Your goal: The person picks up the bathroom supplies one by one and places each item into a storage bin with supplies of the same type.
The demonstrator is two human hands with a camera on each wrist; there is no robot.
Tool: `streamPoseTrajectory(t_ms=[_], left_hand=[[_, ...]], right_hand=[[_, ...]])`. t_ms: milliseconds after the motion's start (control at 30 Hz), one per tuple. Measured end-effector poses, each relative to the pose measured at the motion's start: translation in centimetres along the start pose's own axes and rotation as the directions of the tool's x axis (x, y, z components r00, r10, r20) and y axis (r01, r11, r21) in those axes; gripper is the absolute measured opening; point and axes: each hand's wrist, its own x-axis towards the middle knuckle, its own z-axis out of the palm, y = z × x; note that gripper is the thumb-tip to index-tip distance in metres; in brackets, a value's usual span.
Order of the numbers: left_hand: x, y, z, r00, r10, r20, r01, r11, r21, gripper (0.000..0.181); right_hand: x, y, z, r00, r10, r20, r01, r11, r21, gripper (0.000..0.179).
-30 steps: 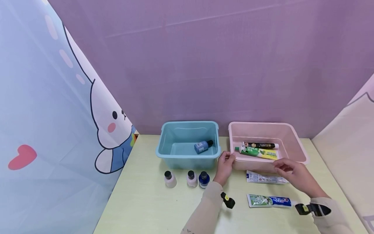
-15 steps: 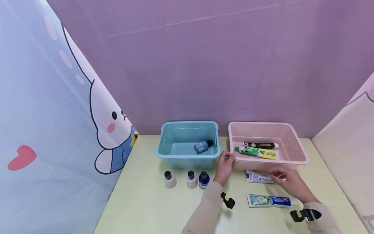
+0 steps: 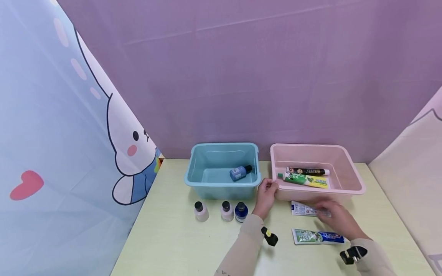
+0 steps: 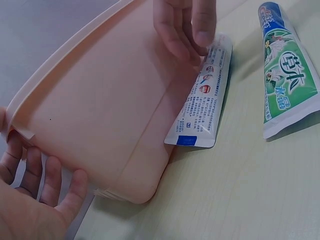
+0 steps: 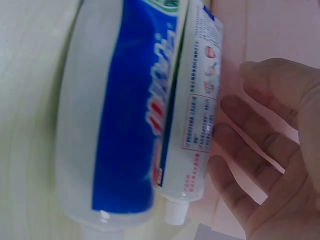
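Note:
My left hand [image 3: 266, 197] holds the near left corner of a pink plastic bin [image 3: 357, 188], thumb at the rim and fingers underneath it in the left wrist view. Just in front of that bin lies a white toothpaste tube [image 3: 304, 209], printed side up. My right hand [image 3: 340, 218] hovers over its cap end, which it hides in the head view. In the right wrist view the fingers [image 5: 250, 145] are spread beside the tube, holding nothing. Nearer me is a green and blue toothpaste tube [image 3: 307, 237]. Inside the bin are a black tube [image 3: 307, 171] and a green-yellow toothpaste tube [image 3: 305, 180].
Left of the pink bin stands a blue bin [image 3: 224, 189] with a blue bottle [image 3: 238, 173] lying in it. Two pale bottles [image 3: 201, 212] and a dark blue bottle [image 3: 241, 212] stand in front. A purple cloth backdrop [image 3: 241, 76] rises behind the bins.
My right hand has come down from the pink bin's front rim and moved left toward the white toothpaste tube. The left hand has stayed at the bin's corner.

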Motion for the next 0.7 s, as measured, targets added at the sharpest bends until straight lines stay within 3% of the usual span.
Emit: streamPoseTrajectory(t_ms=[267, 700], left_hand=[[0.1, 0.0, 0.0, 1.000, 0.002, -0.002, -0.002, 1.000, 0.006, 0.012], [0.1, -0.1, 0.0, 1.000, 0.011, 0.004, -0.011, 1.000, 0.005, 0.012]], right_hand=[[0.4, -0.2, 0.7, 1.000, -0.017, 0.011, 0.018, 0.993, -0.117, 0.030], [0.7, -0.6, 2.2, 0.999, -0.042, -0.006, 0.037, 0.932, -0.361, 0.041]])
